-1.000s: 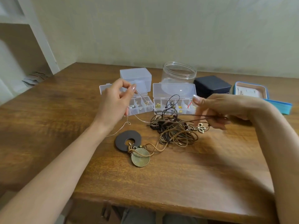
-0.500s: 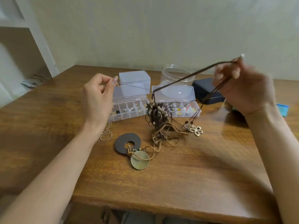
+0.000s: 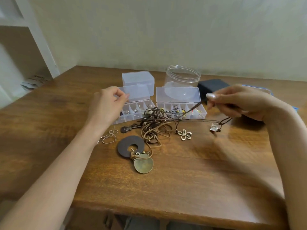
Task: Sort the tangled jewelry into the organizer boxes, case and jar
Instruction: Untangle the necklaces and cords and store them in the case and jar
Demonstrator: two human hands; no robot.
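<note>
Wooden worktop against a pale wall, head view. The landmark is the tangle of cords at mid-worktop.

Left hand, left of the tangle and raised over the near organizer box: its grip is pressed thumb to forefinger, pinching a thin chain, whose slack loops lie on the wood left of the tangle.

Right hand, right of the tangle: its grip pinches a dark brown cord that runs taut back into the tangle. A square pendant hangs on thin cords just under this hand.

Behind the tangle stand two open organizer boxes, left and right, with small pieces in their compartments. Farther behind are a closed clear box, a lidless clear jar and a dark case.

Right of the tangle, and corded to it, lies a flower pendant. In front of it lie a dark ring pendant and a brass disc, which touch each other.
</note>
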